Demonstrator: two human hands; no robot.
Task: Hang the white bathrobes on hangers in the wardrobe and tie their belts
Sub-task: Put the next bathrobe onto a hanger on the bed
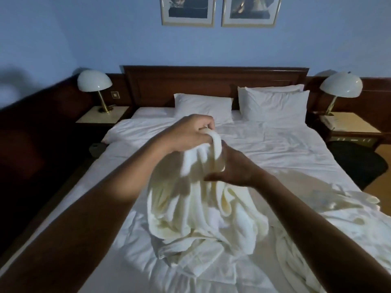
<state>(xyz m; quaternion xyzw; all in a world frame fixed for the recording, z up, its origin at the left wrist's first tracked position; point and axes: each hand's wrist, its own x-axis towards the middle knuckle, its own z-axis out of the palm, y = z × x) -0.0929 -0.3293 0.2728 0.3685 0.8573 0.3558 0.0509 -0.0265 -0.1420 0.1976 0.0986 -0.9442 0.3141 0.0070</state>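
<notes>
At the far end I see white pillows (273, 104) leaning on a dark wooden headboard (213, 81). A domed left lamp (94, 82) stands on the left nightstand (93, 118) and a right lamp (341, 84) on the right nightstand (355, 124). Two framed pictures (187, 9) hang on the blue wall (105, 28). A dark shape (357, 159) lies on the floor right of the bed; I cannot tell what it is. A second bathrobe (321, 220) lies crumpled at the near right.

The bed (285, 144) wears a rumpled white sheet in a dim room.

My left hand (190, 132) grips the top fold of the bathrobe (203, 212), lifting it off the middle of the bed while its lower part trails on the sheet. My right hand (234, 166) holds the bunched cloth just below.
</notes>
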